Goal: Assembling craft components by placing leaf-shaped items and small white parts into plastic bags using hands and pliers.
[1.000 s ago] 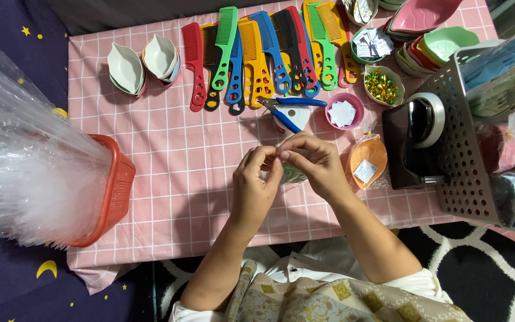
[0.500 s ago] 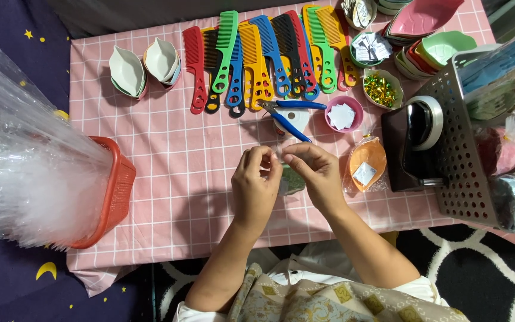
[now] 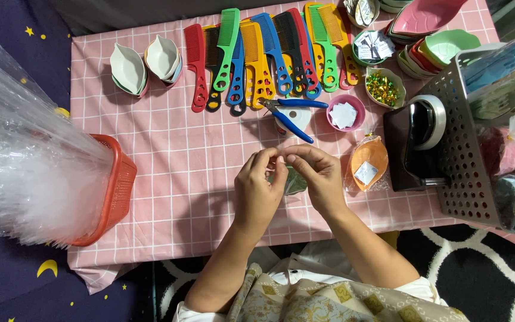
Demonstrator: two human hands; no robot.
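Left hand [image 3: 258, 189] and right hand [image 3: 315, 174] pinch a small clear wrapper [image 3: 281, 156] shut over the bench [image 3: 198, 173]; better kept taut, fingertips close.

Combs [image 3: 257, 56], far row: about eleven, mixed colours. White leaf-shaped dishes [image 3: 147, 64], far left: two stacks. Blue-handled pliers [image 3: 290, 113]: one. Red basket [image 3: 114, 191], left: one. Grey perforated bin [image 3: 466, 149], right: one. Hands: two
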